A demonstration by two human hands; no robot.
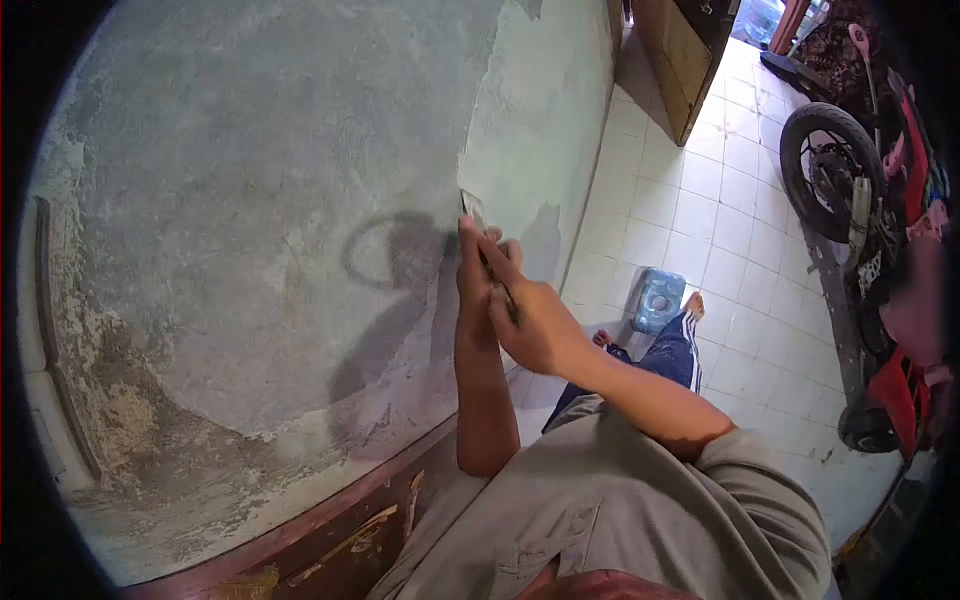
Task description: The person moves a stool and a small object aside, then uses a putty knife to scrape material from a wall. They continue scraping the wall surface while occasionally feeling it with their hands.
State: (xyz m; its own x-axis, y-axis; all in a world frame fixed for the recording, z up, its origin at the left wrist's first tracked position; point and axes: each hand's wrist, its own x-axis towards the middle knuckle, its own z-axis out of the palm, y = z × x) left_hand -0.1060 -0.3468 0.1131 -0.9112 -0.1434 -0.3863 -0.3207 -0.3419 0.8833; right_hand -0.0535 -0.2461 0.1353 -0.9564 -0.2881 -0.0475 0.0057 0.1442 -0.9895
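A scraper (473, 206) with a flat metal blade meets the wall (270, 200) at the edge of the pale paint layer (535, 115). My right hand (538, 318) is closed round its dark handle. Close beside it, my left hand (472, 268) presses on the scraper nearer the blade, its fingers partly hidden behind the right hand. Left of the blade the wall is bare grey plaster; to the right, pale paint still covers it in a ragged-edged strip.
A blue plastic stool (659, 300) stands by my feet on the white tiled floor (735, 240). At the right is a red and black motorcycle (830, 165). A wooden door (682, 60) stands ajar at the top. Brown wood (350, 540) runs below the wall.
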